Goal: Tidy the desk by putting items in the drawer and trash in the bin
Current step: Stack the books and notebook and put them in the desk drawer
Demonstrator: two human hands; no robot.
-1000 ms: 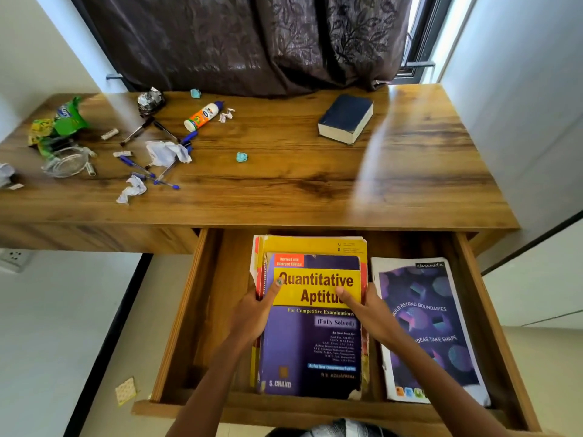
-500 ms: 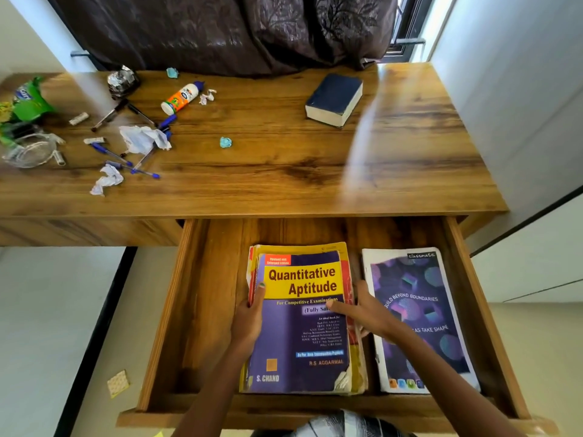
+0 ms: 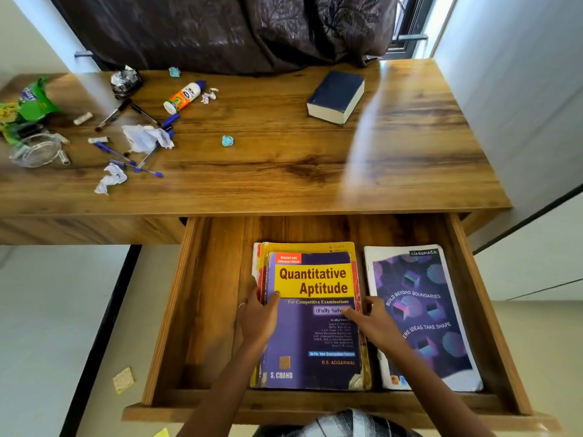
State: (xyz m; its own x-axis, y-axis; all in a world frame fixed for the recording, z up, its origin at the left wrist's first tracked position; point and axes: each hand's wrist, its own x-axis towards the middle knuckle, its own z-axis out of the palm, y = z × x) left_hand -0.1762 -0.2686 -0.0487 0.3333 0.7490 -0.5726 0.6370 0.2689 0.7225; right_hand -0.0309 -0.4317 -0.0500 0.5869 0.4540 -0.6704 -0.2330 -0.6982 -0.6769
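Book (image 3: pixel 315 316) cover reads "Quantitative Aptitude", "S. CHAND"; notebook (image 3: pixel 422 316) reads "classmate", "BUILD BEYOND BOUNDARIES"

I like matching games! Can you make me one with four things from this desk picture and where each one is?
Things:
1. thick dark blue hardcover book
2. white and orange glue bottle
3. purple and yellow Quantitative Aptitude book
4. purple-patterned classmate notebook

Places:
A. in the drawer, on top of the book stack, between the left hand and the right hand
B. on the desk top, right of the middle, lying alone
C. on the right side of the drawer
D. on the desk top, among the pens and crumpled paper

Pairs: 1-B, 2-D, 3-A, 4-C
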